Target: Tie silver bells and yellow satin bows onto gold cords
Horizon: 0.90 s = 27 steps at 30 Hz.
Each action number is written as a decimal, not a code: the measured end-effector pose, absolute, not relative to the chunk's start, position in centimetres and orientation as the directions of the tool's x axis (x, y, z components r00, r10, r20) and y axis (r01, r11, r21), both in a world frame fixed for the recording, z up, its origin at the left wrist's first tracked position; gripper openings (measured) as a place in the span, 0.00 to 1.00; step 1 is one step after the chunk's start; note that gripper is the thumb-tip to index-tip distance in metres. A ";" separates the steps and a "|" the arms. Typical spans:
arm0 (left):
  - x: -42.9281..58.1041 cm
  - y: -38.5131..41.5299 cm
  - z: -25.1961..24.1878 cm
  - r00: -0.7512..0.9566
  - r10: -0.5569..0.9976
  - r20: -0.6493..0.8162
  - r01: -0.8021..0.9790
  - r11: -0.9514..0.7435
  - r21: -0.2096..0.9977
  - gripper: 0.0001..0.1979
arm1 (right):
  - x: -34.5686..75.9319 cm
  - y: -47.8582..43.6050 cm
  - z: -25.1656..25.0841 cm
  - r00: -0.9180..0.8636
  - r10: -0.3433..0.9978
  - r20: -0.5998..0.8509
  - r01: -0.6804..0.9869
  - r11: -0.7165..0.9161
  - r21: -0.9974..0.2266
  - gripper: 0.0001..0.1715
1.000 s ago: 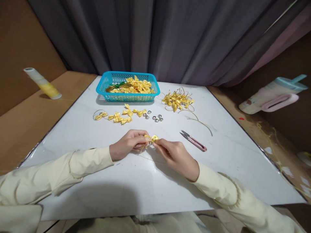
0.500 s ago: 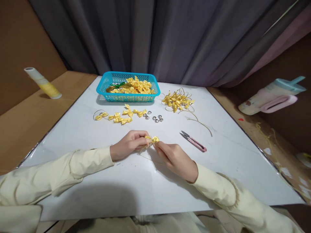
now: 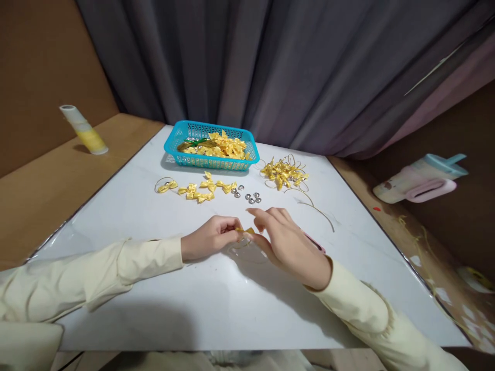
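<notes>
My left hand [image 3: 213, 238] is closed, its thumb and fingers pinching a yellow ribbon bow [image 3: 247, 231] with a thin cord attached. Over the bow's right side, my right hand [image 3: 285, 246] has its fingers spread apart, the thumb beside the bow. Behind the hands lie several loose yellow bows [image 3: 199, 193] and several small silver bells [image 3: 253, 198]. Thread snips [image 3: 316, 243] with pink handles lie mostly hidden behind my right hand.
A blue basket [image 3: 209, 164] at the back holds yellow bows and corded bundles. Right of it sits a pile of corded bows [image 3: 285, 172]. A tumbler [image 3: 419, 178] stands on the right ledge, a yellow-wrapped roll [image 3: 85, 131] on the left. Loose cord [image 3: 319, 210] lies on the table.
My right hand has opened its pinch and lifted its fingers over the bow, now covering much of the snips. My left hand keeps hold of the bow. The camera view has shifted slightly.
</notes>
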<state>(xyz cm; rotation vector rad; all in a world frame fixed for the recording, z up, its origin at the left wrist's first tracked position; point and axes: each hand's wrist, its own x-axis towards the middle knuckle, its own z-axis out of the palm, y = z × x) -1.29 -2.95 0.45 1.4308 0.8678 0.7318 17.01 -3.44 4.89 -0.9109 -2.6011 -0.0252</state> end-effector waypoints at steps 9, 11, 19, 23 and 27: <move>-1.3 -2.8 -0.1 0.515 0.855 -0.058 0.005 0.065 0.998 0.08 | 15.4 -1.8 2.1 -0.717 0.502 0.484 0.405 0.865 -0.296 0.18; -1.2 -2.7 -0.1 0.521 0.852 -0.054 0.001 0.062 0.998 0.09 | 15.4 -1.7 1.8 -0.674 0.498 0.545 0.387 0.867 -0.314 0.17; -1.4 -2.6 0.3 0.543 0.837 -0.067 0.048 0.048 0.998 0.11 | 15.3 -2.0 5.1 -0.486 0.451 0.748 0.363 0.883 -0.297 0.18; -1.4 -2.6 0.4 0.539 0.839 -0.076 0.089 0.033 0.996 0.12 | 15.4 -2.4 7.8 -0.413 0.394 0.821 0.331 0.905 -0.267 0.20; -1.3 -2.6 0.6 0.515 0.855 -0.060 0.096 0.012 0.995 0.11 | 16.2 -2.9 9.7 -0.308 0.371 0.876 0.353 0.899 -0.257 0.20</move>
